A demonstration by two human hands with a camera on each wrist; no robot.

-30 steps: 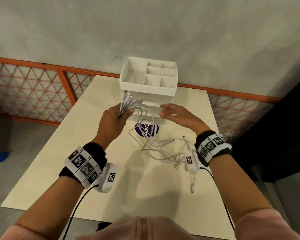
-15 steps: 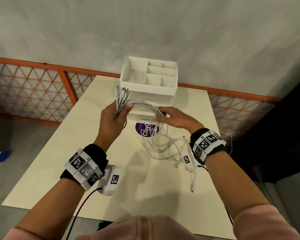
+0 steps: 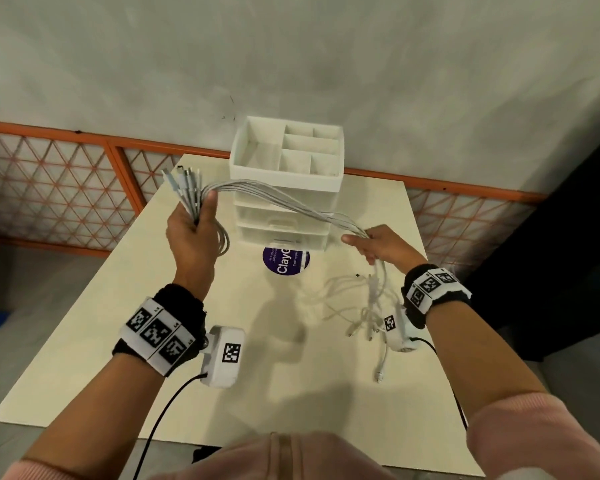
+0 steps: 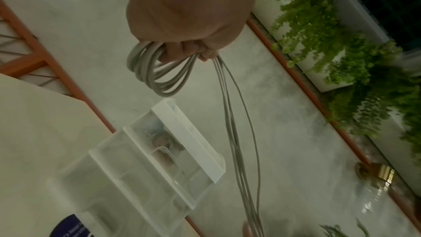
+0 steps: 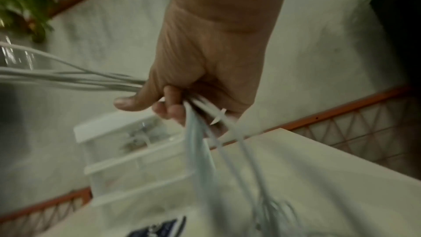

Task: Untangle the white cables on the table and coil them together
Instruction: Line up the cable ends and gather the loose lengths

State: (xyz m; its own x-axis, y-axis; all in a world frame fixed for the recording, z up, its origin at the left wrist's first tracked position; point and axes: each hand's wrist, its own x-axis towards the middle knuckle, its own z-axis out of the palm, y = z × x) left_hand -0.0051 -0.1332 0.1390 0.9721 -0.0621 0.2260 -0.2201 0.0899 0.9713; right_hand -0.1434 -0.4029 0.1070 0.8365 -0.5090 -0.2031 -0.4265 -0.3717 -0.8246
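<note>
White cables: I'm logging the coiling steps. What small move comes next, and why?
Probably the right hand carries its held span to the left hand to lay another loop: the white cables stretch between both grips, one loop hangs, loose ends trail on the cream table.

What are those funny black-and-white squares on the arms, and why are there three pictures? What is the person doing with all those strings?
No machine here, just a person with two bare hands. The squares are marker bands on the wrists, and the small white boxes beside them are cameras. One picture comes from a camera on the person's head, looking down. The other two come from those wrist cameras, looking along each hand.

The strings are white cables. The left hand holds one end of the bunch, with the plugs sticking up and a loop hanging below its grip. The right hand holds the same bunch farther along, so the cables stretch between the hands. The loose ends hang down to the table, still messy.

Also on the table are a white box of drawers and a round purple sticker.
</note>
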